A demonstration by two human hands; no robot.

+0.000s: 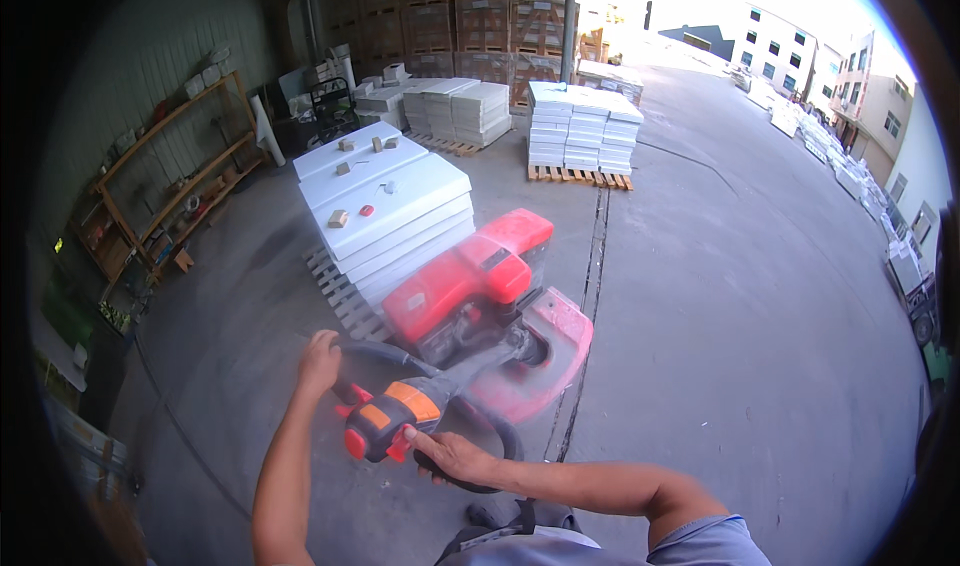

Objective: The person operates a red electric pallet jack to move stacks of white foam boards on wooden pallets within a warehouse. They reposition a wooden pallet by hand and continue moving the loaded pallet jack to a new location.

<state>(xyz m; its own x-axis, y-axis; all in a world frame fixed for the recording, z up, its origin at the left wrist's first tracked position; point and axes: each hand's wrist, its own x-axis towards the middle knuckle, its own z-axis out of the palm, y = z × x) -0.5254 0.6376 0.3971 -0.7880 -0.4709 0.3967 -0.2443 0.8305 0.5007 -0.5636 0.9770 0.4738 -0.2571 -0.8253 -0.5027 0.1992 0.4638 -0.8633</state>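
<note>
In front of me stands a red electric pallet jack [440, 276], its control handle [410, 406] tilted toward me. My left hand [319, 362] is closed on the left side of the handle's black loop. On the right side, my right hand [455, 456] grips the loop, its thumb at a red control by the grey and orange handle head. Just beyond the jack, a stack of white slabs [395, 201] rests on a wooden pallet [340, 291]. Small blocks [338, 218] and a red item [367, 210] lie on top. The jack's forks are hidden.
A second pallet of white stacks [585, 131] stands farther off, beside a metal post [569, 26]. Paler stacks [455, 111] and wrapped brown stacks [480, 26] are behind. Wooden shelving [190, 181] lines the left wall. A dark floor groove [590, 286] and a hose [180, 421] cross the concrete.
</note>
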